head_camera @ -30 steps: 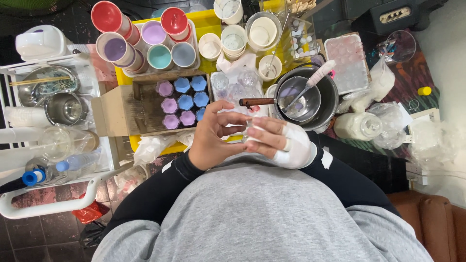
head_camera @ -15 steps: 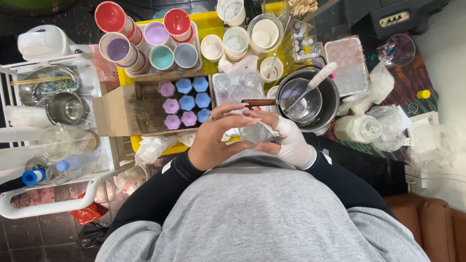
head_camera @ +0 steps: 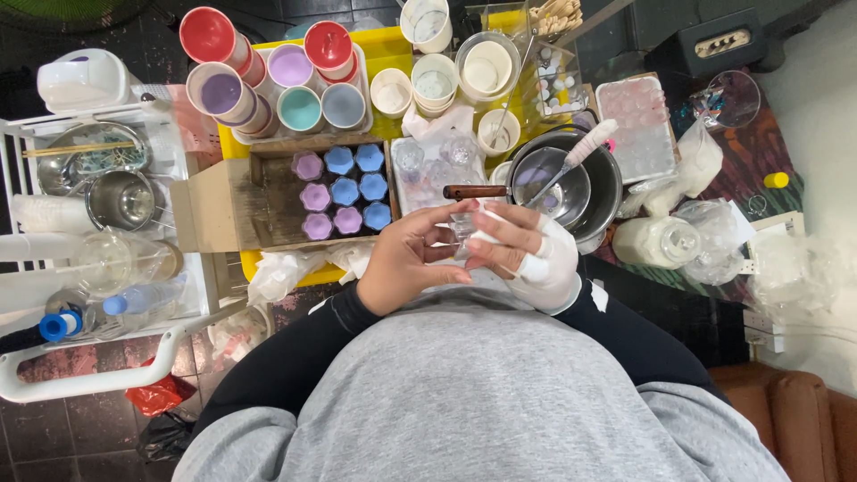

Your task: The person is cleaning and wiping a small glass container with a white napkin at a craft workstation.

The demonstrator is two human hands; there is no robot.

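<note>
My left hand (head_camera: pixel 412 259) and my right hand (head_camera: pixel 527 250) meet in front of my chest, both closed around a small clear glass jar (head_camera: pixel 464 228) that they mostly hide. The right hand has a white wrap over its palm and wrist. Just beyond the hands stands a cardboard box (head_camera: pixel 259 201) holding several small purple and blue flower-shaped candles (head_camera: pixel 344 190). To its right a metal pot (head_camera: pixel 571 183) with a wooden handle holds a smaller pan and a white-handled utensil.
A yellow tray (head_camera: pixel 384 49) at the back carries coloured cups and white tubs. A white rack (head_camera: pixel 85 192) on the left holds metal bowls and bottles. Plastic bags, a clear lidded box (head_camera: pixel 641 125) and a white jar (head_camera: pixel 656 241) lie to the right.
My hands have shifted slightly forward and turned the small jar between the fingers. Everything else stays where it was.
</note>
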